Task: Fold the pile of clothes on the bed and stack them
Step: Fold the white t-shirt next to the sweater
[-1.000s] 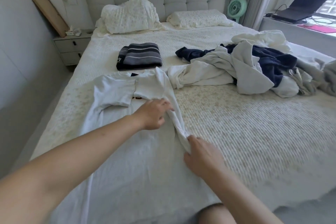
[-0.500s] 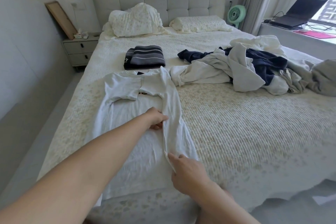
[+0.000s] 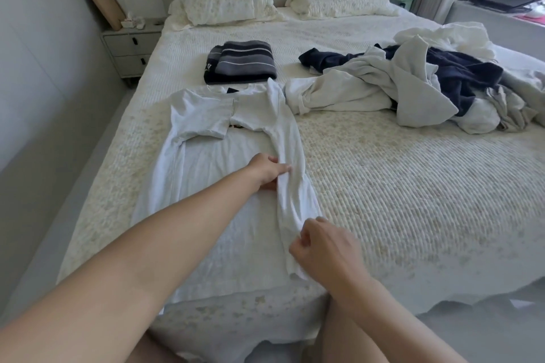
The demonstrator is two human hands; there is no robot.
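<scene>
At the folded right edge of the white shirt (image 3: 224,186), your left hand (image 3: 267,171) lies with fingers (image 3: 283,168) nearly straight, pressing the long fold about halfway up its length; they grip nothing. Nearer you, your right hand (image 3: 321,244) has its fingers (image 3: 306,237) curled at the hem end of the same fold. They seem to pinch the cloth there, though the contact itself is partly hidden.

You appear to be in the lengthwise fold of this shirt: the right side and sleeve are turned in over the body, the left sleeve is turned in too, and the strip under your fingers is being set straight. The next move probably calls for smoothing that strip flat, then taking the hem and bringing it up toward the collar.

Beyond the collar sits a folded striped garment (image 3: 241,63) on the bed (image 3: 413,200). The unfolded pile of clothes (image 3: 413,82) lies to the right, well apart from both hands.
</scene>
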